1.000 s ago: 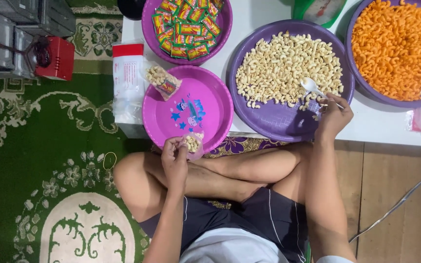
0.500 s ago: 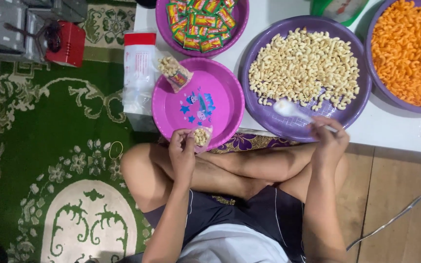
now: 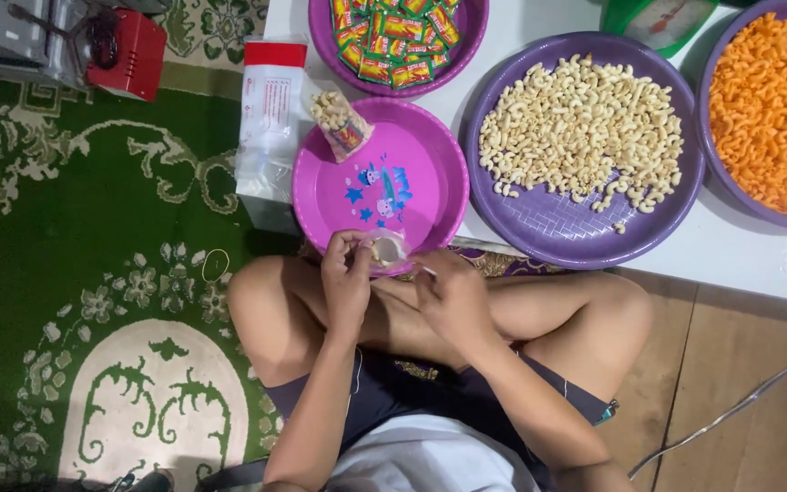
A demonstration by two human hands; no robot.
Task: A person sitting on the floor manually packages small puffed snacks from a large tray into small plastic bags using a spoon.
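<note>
My left hand [image 3: 346, 278] pinches a small clear plastic bag [image 3: 387, 247] part filled with pale curled snacks, held at the near rim of the pink plate [image 3: 430, 164]. My right hand [image 3: 453, 299] is right beside the bag, fingers closed on a small white scoop [image 3: 427, 270], most of which is hidden. A filled, sealed snack bag [image 3: 343, 123] lies on the pink plate's far left. The purple tray [image 3: 539, 239] to the right holds a heap of pale curled snacks [image 3: 585, 123]. I sit cross-legged with both hands over my knees.
A second purple tray of orange curls [image 3: 767, 100] is at the far right. A purple bowl of small wrapped packets [image 3: 403, 36] sits behind the pink plate. A stack of clear bags [image 3: 270, 114], a red device [image 3: 125, 55], green carpet [image 3: 66, 273] and a cable [image 3: 740, 401] surround me.
My right hand left the purple tray of pale snacks and came left to the bag in my left hand. The left hand kept hold of the bag.
</note>
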